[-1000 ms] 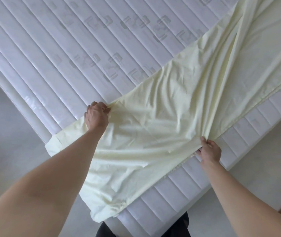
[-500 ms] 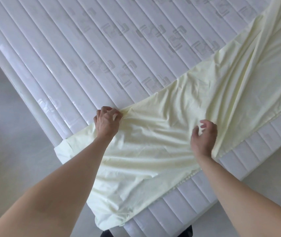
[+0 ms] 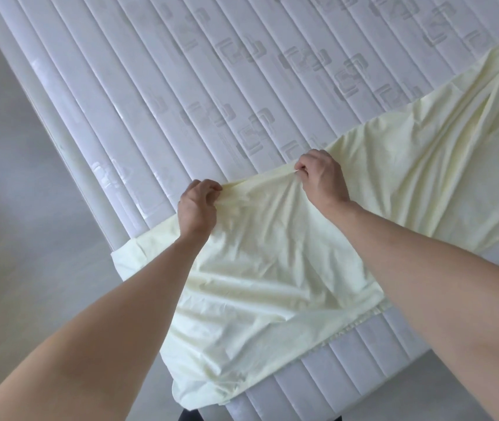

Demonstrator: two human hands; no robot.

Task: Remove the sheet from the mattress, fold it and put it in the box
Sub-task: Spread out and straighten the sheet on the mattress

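Right hand (image 3: pixel 321 177): shifted since half a second ago from the near side of the white quilted mattress (image 3: pixel 157 95) up to the sheet's folded edge, close beside the left hand (image 3: pixel 198 208). Both hands: fingers curled, each pinching that bunched edge of the pale yellow cotton sheet (image 3: pixel 272 268). Sheet: partly pulled back, lying creased across the mattress's near corner, one end hanging over the mattress's left side, the rest trailing toward the mattress's far right. Mattress top beyond the hands: bare, ribbed, with embossed square motifs. Grey floor (image 3: pixel 8 238): left of the mattress
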